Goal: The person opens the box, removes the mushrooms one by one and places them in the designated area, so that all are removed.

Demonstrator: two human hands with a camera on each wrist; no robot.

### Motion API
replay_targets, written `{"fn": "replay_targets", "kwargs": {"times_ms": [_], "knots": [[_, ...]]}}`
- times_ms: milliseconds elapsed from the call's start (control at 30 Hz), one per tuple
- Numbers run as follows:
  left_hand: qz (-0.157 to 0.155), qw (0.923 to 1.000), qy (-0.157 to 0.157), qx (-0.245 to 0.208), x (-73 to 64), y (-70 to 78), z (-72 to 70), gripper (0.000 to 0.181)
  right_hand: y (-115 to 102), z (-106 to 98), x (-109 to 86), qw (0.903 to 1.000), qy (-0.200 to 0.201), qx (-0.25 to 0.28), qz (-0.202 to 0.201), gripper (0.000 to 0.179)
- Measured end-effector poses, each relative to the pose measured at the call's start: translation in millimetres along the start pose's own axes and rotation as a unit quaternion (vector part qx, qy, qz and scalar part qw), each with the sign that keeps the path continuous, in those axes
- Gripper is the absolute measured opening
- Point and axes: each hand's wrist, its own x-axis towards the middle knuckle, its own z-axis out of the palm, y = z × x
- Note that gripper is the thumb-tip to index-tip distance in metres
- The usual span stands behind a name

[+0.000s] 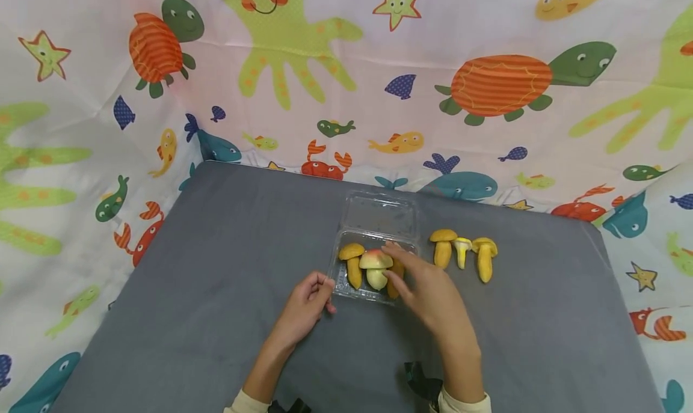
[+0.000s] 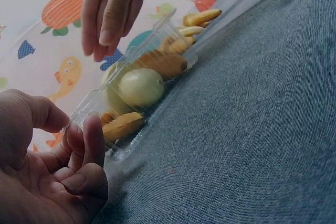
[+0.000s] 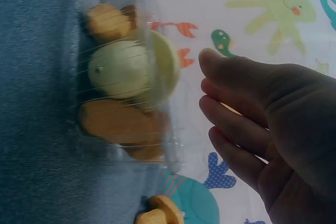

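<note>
A clear plastic clamshell box (image 1: 340,244) lies with its lid (image 1: 381,214) folded back. Inside sit a brown toy mushroom (image 1: 354,266), a thick pale-stemmed one with a reddish cap (image 1: 376,269), and another brown mushroom (image 3: 113,120) partly hidden under the right hand in the head view. My left hand (image 1: 307,303) pinches the box's near left corner between thumb and fingers, as the left wrist view shows. Above the box's right side hovers my right hand (image 1: 433,290), fingers loosely extended, with nothing held in it.
To the right of the box lie two brown toy mushrooms (image 1: 443,250) (image 1: 485,263) and a small yellow one (image 1: 462,253) between them. The dark grey table cloth (image 1: 243,238) meets a sea-animal print curtain (image 1: 325,118) at the back and sides.
</note>
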Motion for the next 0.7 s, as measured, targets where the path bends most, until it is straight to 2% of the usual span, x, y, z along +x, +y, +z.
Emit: {"fn": "replay_targets", "kwargs": {"times_ms": [500, 700], "knots": [[0.012, 0.9999, -0.001, 0.005, 1.7, 3.9, 1.1, 0.022, 7.0, 10.6, 0.5, 0.9996, -0.008, -0.005, 0.026, 0.052], [0.006, 1.0000, -0.002, 0.001, 0.9, 2.2, 0.3, 0.023, 4.9, 13.6, 1.6, 0.9998, -0.007, -0.003, 0.020, 0.052]]}}
